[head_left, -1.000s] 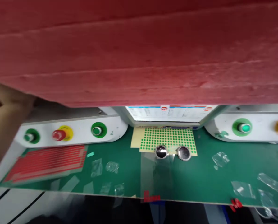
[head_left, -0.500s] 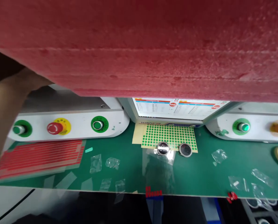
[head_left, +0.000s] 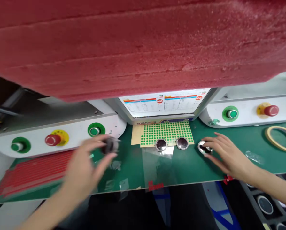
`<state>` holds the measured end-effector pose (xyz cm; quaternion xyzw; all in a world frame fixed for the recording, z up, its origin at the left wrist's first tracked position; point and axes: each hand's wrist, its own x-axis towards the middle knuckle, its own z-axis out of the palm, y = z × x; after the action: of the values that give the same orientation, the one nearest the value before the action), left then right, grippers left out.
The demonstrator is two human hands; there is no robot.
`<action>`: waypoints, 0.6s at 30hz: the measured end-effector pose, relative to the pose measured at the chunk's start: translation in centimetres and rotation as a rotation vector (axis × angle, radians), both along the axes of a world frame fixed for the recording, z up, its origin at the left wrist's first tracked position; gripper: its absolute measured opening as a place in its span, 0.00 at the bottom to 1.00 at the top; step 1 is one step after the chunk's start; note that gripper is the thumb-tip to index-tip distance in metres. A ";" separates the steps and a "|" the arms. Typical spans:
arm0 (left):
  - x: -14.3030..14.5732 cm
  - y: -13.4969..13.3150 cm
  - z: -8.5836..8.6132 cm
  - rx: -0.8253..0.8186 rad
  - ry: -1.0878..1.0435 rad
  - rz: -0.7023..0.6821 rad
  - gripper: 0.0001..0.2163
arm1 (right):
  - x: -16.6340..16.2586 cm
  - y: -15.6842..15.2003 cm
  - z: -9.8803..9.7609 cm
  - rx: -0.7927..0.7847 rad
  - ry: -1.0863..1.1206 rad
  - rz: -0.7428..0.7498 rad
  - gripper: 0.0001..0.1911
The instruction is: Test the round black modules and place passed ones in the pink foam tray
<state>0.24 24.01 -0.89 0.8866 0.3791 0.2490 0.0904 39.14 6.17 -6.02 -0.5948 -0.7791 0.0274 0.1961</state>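
My left hand (head_left: 85, 164) pinches a dark round part (head_left: 110, 145) between thumb and fingertips (it is blurred), just above the green mat (head_left: 193, 167). My right hand (head_left: 226, 155) lies with fingers spread, tips touching a shiny disc (head_left: 203, 148) on the mat, beside the sticker sheet (head_left: 168, 132).

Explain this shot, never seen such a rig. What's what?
One camera, worn on the person's head, looks down at a bench. No robot: two bare hands. The left hand pinches a blurred dark disc. The right hand touches a shiny disc on the green mat; gripped or not is unclear. Two more discs sit at the edge of a dot-sticker sheet, below a screen. White consoles with buttons flank it. A red slab fills the top. Tape roll far right.
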 end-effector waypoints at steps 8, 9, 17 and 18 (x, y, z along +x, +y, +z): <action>5.7 -3.9 -6.7 -0.041 0.221 -0.259 0.09 | -1.7 -0.8 -0.3 -0.156 0.088 0.024 0.19; 6.0 -3.8 -6.4 -0.044 0.218 -0.262 0.10 | -1.7 -0.5 -0.1 -0.153 0.104 0.010 0.21; 11.9 -3.4 -5.1 -0.091 0.297 -0.166 0.16 | -4.8 4.5 -0.1 -0.166 0.114 -0.090 0.24; 12.4 -3.4 -5.2 -0.113 0.318 -0.161 0.15 | -5.2 4.8 -0.2 -0.175 0.101 -0.101 0.24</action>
<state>12.66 20.64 -6.09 0.9359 0.3296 0.0762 0.0987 33.97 10.97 -6.23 -0.6462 -0.7318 0.1150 0.1836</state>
